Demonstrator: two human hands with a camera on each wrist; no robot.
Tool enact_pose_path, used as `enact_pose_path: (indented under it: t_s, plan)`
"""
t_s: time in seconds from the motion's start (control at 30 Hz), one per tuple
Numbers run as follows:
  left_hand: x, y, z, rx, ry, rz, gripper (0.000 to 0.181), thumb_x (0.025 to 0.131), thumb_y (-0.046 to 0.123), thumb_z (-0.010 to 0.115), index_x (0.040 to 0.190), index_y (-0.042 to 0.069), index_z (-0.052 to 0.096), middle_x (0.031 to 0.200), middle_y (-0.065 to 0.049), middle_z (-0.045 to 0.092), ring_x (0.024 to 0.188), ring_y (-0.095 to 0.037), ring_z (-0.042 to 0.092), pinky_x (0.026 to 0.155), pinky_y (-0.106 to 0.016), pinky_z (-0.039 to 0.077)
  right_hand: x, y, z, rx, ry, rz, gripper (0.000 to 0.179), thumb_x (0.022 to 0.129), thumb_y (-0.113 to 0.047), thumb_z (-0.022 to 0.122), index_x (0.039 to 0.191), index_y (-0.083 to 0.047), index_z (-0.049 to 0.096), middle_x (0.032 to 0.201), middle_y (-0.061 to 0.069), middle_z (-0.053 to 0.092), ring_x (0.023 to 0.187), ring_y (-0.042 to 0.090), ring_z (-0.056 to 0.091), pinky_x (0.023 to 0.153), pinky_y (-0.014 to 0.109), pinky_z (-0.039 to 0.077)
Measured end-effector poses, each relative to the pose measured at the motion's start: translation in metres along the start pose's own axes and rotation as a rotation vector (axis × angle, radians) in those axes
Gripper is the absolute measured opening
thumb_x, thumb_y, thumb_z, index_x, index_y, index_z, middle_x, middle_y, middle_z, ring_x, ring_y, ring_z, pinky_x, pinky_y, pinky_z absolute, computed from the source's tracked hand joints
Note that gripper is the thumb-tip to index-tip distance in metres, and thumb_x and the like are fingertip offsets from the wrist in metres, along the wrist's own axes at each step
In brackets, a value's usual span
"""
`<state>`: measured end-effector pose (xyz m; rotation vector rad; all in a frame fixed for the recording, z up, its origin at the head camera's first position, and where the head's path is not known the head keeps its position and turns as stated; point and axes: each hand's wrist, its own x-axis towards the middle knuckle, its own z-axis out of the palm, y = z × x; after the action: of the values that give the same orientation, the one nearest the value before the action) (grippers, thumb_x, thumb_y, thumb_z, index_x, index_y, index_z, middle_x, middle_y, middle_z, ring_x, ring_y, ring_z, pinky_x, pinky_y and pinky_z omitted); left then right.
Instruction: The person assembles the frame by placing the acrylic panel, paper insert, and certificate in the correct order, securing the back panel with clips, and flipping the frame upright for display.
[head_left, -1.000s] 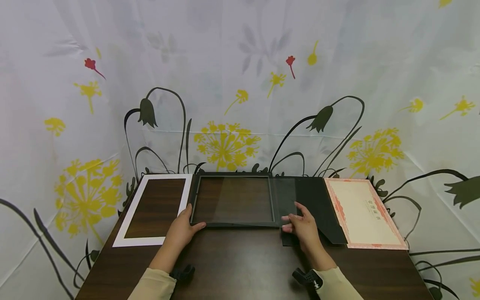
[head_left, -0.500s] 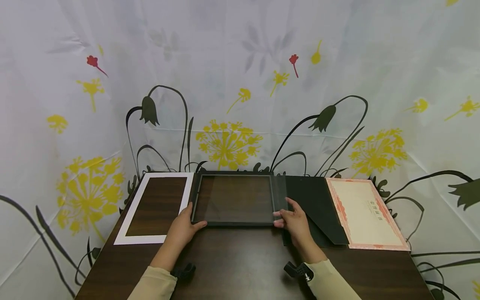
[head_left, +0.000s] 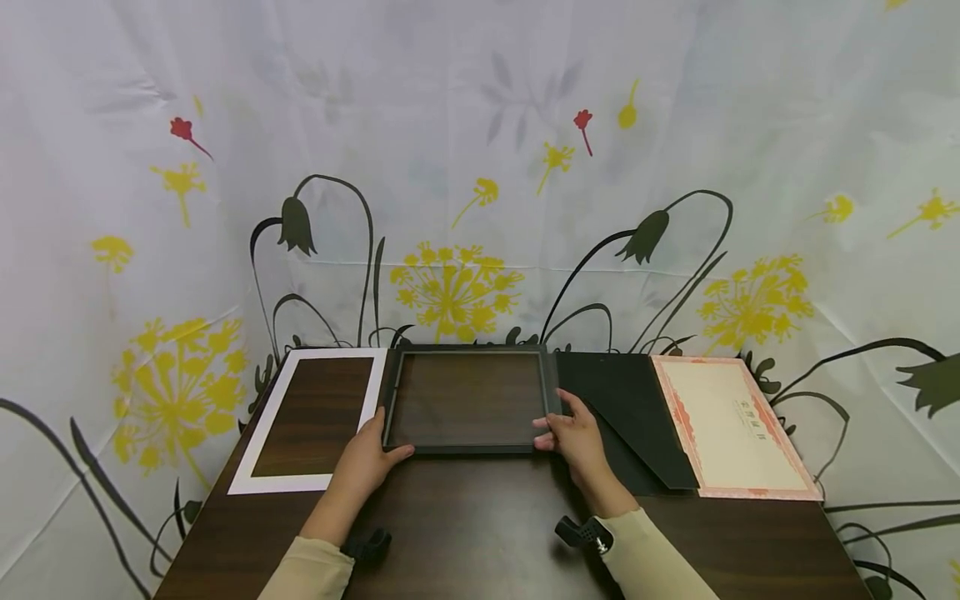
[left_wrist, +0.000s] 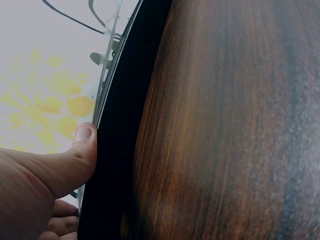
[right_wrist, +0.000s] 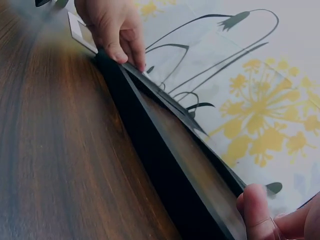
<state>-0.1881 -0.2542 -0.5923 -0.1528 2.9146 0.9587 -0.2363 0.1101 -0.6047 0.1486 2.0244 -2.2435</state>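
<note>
A black picture frame [head_left: 472, 450] lies on the table in the middle of the head view. Over its opening lies a clear sheet [head_left: 472, 400], its right edge at the frame's right rail. My left hand [head_left: 365, 454] holds the frame's near left corner, thumb along the front side. In the left wrist view the thumb [left_wrist: 75, 165] presses on the black rail, and the fingers are partly hidden behind it. My right hand [head_left: 576, 442] pinches the sheet's right edge near the front corner. The right wrist view shows that thumb [right_wrist: 256, 207] beside the rail.
A white mat [head_left: 281, 482] lies left of the frame. To the right lies a black backing board [head_left: 607, 383] with an angled flap, then a red-bordered certificate [head_left: 720, 425]. A flower-patterned curtain [head_left: 480, 167] hangs along the table's back edge.
My right hand has moved left with the clear sheet, bringing the sheet from overhanging the frame's right side to over its opening. The left hand has stayed at the corner.
</note>
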Motion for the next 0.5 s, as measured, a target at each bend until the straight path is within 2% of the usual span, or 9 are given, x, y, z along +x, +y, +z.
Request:
enact_pose_path:
  t_s: [0.33,0.5]
  plan:
    - [-0.001,-0.002,0.003,-0.001,-0.024,-0.015,0.105,0.099,0.036,0.083,0.169,-0.011,0.020,0.168,-0.039,0.035,0.156,-0.055,0.038,0.124,-0.067,0.037,0.002,-0.001,0.009,-0.005,-0.024,-0.014,0.064,0.108,0.003,0.058,0.168,-0.008,0.038,0.109,0.033,0.078,0.058,0.015,0.074,0.063,0.032,0.066]
    - [-0.001,-0.003,0.002,-0.001,-0.014,-0.013,0.104,0.099,0.035,0.083,0.168,-0.012,0.021,0.168,-0.039,0.035,0.155,-0.056,0.040,0.124,-0.067,0.038,0.003,-0.002,0.013,-0.003,-0.028,-0.021,0.064,0.108,0.002,0.059,0.167,-0.009,0.039,0.110,0.034,0.077,0.057,0.015,0.073,0.063,0.032,0.065]
